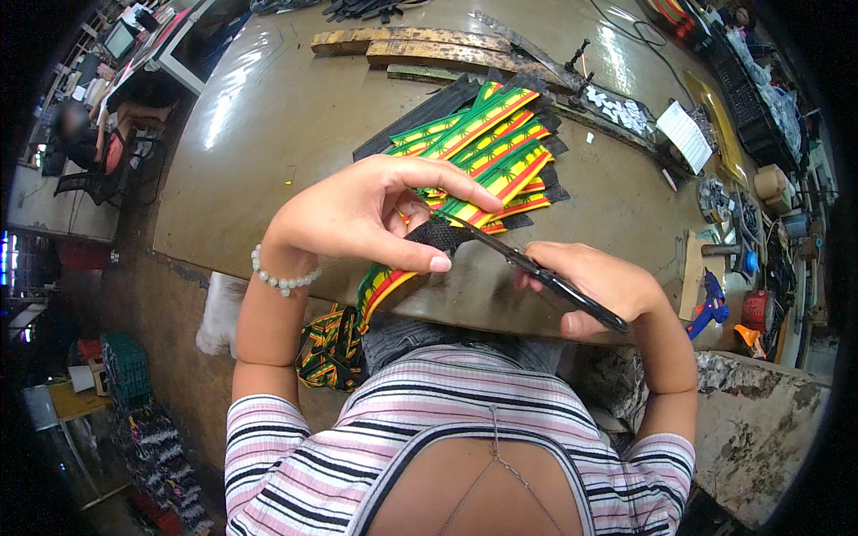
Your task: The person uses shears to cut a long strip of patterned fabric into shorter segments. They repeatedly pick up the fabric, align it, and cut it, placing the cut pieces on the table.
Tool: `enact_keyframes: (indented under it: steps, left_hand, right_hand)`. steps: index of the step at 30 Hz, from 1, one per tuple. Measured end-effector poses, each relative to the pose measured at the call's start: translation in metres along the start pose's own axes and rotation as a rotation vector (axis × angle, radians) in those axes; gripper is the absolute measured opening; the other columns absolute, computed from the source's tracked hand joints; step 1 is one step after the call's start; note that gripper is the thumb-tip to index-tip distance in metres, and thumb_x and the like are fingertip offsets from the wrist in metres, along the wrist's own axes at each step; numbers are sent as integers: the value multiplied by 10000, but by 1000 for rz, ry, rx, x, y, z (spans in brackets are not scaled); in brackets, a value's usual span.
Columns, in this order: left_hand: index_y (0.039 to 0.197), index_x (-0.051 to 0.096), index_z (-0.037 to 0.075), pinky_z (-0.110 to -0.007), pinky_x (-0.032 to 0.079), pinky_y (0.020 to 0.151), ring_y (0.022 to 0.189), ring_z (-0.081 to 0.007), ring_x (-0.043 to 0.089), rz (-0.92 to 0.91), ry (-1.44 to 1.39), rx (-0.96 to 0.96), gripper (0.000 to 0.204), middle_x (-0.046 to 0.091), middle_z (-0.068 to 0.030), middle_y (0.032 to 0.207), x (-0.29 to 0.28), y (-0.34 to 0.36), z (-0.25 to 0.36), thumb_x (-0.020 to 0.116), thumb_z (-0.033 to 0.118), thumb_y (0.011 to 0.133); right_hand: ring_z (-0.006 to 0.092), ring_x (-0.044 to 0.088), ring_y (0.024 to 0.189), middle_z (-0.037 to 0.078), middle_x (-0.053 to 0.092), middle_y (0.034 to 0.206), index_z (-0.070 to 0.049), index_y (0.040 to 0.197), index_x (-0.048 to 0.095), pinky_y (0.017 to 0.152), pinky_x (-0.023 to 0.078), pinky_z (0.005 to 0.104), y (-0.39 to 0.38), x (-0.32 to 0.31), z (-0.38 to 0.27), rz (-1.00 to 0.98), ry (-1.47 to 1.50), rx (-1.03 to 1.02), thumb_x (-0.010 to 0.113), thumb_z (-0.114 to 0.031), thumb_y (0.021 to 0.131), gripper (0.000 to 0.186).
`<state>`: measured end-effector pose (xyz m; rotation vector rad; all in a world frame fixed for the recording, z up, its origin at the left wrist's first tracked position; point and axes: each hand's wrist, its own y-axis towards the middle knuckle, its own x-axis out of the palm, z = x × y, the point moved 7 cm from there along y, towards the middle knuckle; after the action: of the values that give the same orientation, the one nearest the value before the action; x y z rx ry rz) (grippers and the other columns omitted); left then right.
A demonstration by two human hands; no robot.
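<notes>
My left hand (344, 210) pinches a strap (386, 288) striped in green, yellow and red, whose black woven end (438, 236) shows between thumb and fingers. The strap's other part hangs over the table's near edge toward my lap. In my right hand (603, 272) is a pair of scissors (576, 295) with black handles. Its blades point left and reach the black end, near my left fingertips; whether they are parted I cannot make out. Just beyond my hands lies a fanned pile of matching straps (509, 147) with black ends.
Wooden bars (438, 49) lie across the far side of the brown table (241, 196). Small white pieces (617, 112), a printed sheet (685, 136) and a blue glue gun (710, 308) are at right. Bunched patterned straps (331, 353) hang by my lap. Someone sits at far left.
</notes>
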<state>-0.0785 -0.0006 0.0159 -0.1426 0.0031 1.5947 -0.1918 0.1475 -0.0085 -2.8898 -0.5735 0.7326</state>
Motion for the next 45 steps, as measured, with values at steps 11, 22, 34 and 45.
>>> enact_keyframes:
  steps: [11,22,34,45]
  left_hand:
    - [1236,624,44,-149,273,476,644,24,418,-50,-24,-49,587,615,1,1142,-2,4,-11,824,105,688]
    - [1234,614,58,-164,327,490,615,16,395,18,111,107,505,601,6,1124,-2,4,4,770,29,754]
    - [1346,513,85,-202,470,572,781,-50,572,559,470,166,661,291,-160,1538,0,4,16,776,32,741]
    - [890,647,3,-310,534,721,847,-185,670,268,419,198,58,686,-100,912,40,-6,-3,656,-9,834]
  right_hand:
    - [243,476,581,98,460,636,-1,758,494,552,402,357,-4,-16,0,94,-80,122,602,-783,702,792]
    - [160,408,550,68,399,579,-7,692,532,500,342,327,-9,-9,14,242,20,127,764,-502,753,550]
    - [207,664,977,171,630,1129,-50,1076,494,746,555,304,17,52,37,623,872,44,845,-150,730,503]
    - [141,608,617,62,595,823,-86,919,419,558,518,257,1,-27,32,1308,910,-333,710,-16,834,311]
